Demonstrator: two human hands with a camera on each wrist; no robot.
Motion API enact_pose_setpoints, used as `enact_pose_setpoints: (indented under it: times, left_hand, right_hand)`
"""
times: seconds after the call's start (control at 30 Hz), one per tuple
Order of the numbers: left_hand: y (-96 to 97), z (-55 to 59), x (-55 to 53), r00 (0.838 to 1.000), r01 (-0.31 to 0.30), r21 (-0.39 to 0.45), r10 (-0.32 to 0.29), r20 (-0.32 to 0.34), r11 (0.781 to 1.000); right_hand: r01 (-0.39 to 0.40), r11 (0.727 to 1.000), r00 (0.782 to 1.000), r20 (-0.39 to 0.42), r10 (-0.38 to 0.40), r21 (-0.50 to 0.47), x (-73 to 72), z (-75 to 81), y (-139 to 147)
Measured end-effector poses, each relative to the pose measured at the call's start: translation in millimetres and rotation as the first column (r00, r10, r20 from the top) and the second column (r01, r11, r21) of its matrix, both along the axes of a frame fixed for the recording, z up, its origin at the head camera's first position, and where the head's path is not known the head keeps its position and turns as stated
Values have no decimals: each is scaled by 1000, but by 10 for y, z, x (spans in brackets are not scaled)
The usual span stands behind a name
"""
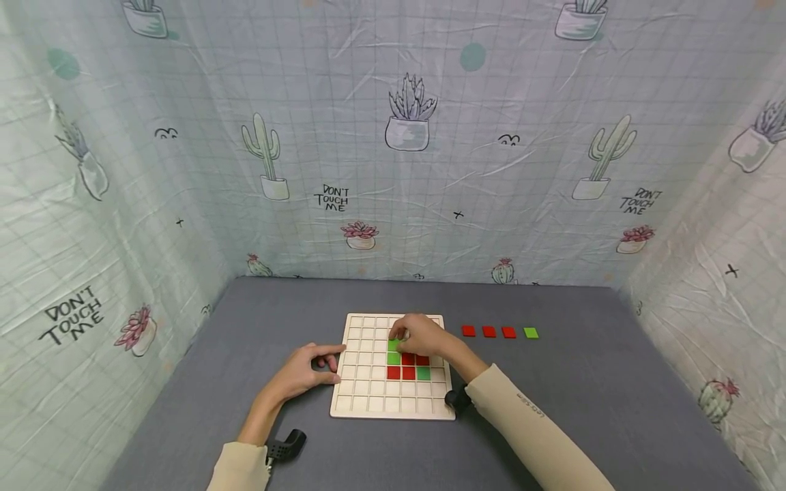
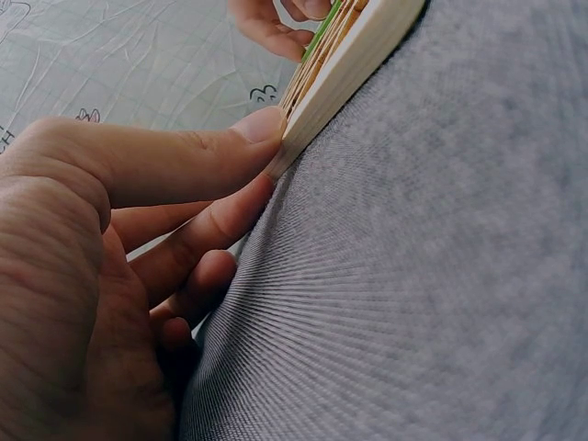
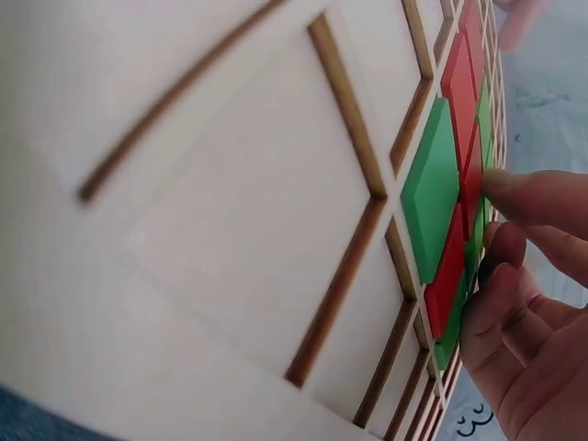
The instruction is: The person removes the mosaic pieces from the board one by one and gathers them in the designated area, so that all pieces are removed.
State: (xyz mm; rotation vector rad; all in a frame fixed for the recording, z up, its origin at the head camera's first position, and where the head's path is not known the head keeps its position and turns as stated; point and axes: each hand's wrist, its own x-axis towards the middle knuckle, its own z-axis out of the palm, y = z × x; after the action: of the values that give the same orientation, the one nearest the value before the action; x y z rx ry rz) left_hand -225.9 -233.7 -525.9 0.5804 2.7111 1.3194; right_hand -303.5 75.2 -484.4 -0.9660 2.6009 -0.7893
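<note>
A pale wooden grid board (image 1: pixel 362 402) lies flat on the table. My left hand (image 1: pixel 299 372) is at its left side, thumb and index finger spread apart against the edge and the other fingers curled behind. In the left wrist view the thumb (image 2: pixel 193 161) touches the board's side. Over the board's upper middle, my right hand (image 1: pixel 424 335) pinches a light green tile (image 1: pixel 394 345) between thumb and index fingertips. Below it sit another light green tile (image 1: pixel 394 358), several red tiles (image 1: pixel 394 373) and a darker green tile (image 1: pixel 424 373). The hand covers the squares behind it.
Right of the board, a row of loose tiles lies on the dark grey table (image 1: pixel 540 409): several red ones (image 1: pixel 488 331), then a light green one (image 1: pixel 531 333). Printed cloth (image 1: pixel 454 177) hangs behind the table and along both sides.
</note>
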Motion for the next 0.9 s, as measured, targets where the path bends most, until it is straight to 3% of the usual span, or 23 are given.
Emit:
enact_pose_setpoints:
  times: [0.53, 0.9]
  left_hand:
    - [6, 7, 7, 1000, 1, 9, -1, 4, 1000]
    - [-9, -38, -19, 1000, -3, 13, 3, -9, 1000]
  right_hand:
    - [40, 999, 999, 10, -40, 6, 39, 11, -29]
    - [15, 999, 1000, 19, -15, -45, 71, 36, -3]
